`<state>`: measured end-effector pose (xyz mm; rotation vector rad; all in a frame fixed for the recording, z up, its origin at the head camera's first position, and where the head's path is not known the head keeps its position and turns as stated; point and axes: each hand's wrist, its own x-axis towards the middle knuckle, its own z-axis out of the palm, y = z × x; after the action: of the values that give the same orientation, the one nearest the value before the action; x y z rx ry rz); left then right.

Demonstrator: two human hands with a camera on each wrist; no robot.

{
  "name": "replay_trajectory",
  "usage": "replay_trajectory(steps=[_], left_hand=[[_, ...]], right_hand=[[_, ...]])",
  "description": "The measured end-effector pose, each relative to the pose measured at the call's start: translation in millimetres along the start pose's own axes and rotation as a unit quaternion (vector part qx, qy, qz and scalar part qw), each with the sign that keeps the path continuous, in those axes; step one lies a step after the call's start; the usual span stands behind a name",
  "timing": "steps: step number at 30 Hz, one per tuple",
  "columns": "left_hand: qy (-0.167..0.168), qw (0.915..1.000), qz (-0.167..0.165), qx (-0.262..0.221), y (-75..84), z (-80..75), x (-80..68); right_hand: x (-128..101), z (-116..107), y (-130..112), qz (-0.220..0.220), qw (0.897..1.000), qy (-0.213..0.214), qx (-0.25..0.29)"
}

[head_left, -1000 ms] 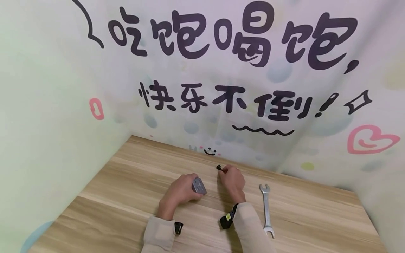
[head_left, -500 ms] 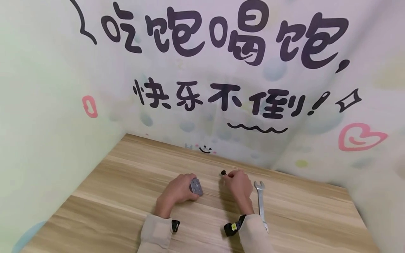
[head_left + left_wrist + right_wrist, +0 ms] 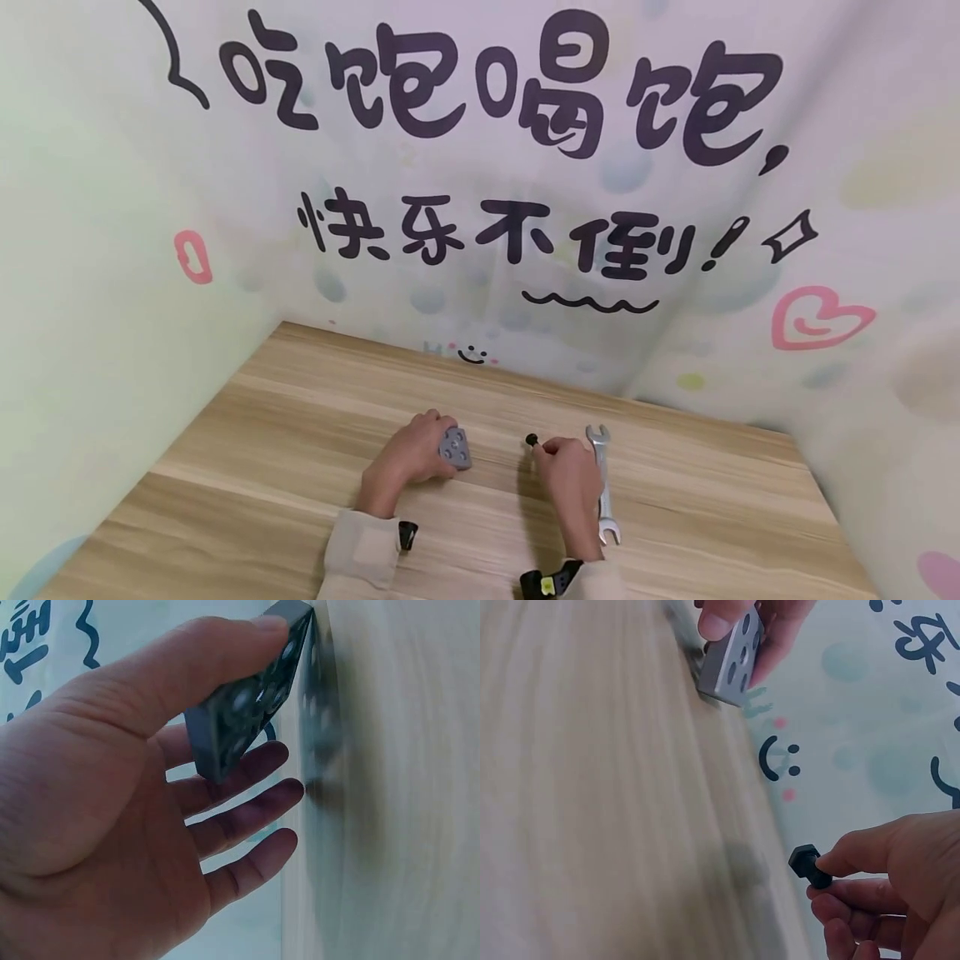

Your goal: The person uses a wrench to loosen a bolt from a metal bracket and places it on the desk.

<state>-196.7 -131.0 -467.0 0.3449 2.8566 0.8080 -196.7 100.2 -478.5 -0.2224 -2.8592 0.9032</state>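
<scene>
The left hand point(image 3: 408, 460) pinches a grey metal plate point(image 3: 455, 447) with holes, tilted on one edge on the wooden table point(image 3: 247, 467), while the right hand point(image 3: 570, 471) pinches a small black bolt point(image 3: 532, 439) just above the wood. The bolt is tiny and could slip and roll off. A wrench point(image 3: 602, 483) lies beside the right hand; printed cloth walls point(image 3: 480, 208) enclose the table.

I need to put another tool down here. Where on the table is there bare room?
The table is bare left of the left hand, and right of the wrench. It is crowded between the metal block, the bolt in the right hand, and the wrench.
</scene>
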Motion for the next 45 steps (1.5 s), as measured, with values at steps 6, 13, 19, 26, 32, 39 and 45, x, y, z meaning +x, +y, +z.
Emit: replay_trajectory(steps=[6,13,19,26,32,39,45], left_hand=[[0.0,0.9999,-0.015,0.006,1.1,-0.6,-0.8],[-0.003,0.9997,-0.017,0.017,3.1,-1.4,-0.2],[-0.011,0.9994,-0.012,0.03,3.9,1.7,0.3],[-0.012,0.9996,-0.008,0.025,6.7,2.8,-1.7],[-0.014,0.9995,-0.009,0.027,7.7,4.6,-2.5],[-0.021,0.9991,-0.008,0.036,8.8,7.6,-1.3],[-0.024,0.999,-0.014,0.035,7.6,8.0,-1.3]], right_hand=[[-8,11,-1,0.025,1.0,0.005,-0.005],[-13,18,-3,0.038,0.999,0.011,-0.02],[-16,21,-2,0.04,0.999,-0.005,-0.018],[-19,21,-2,0.038,0.999,-0.014,-0.019],[-21,19,0,0.036,0.999,-0.022,-0.016],[-20,20,3,0.034,0.999,-0.019,-0.015],[-18,20,3,0.032,0.999,-0.025,-0.011]])
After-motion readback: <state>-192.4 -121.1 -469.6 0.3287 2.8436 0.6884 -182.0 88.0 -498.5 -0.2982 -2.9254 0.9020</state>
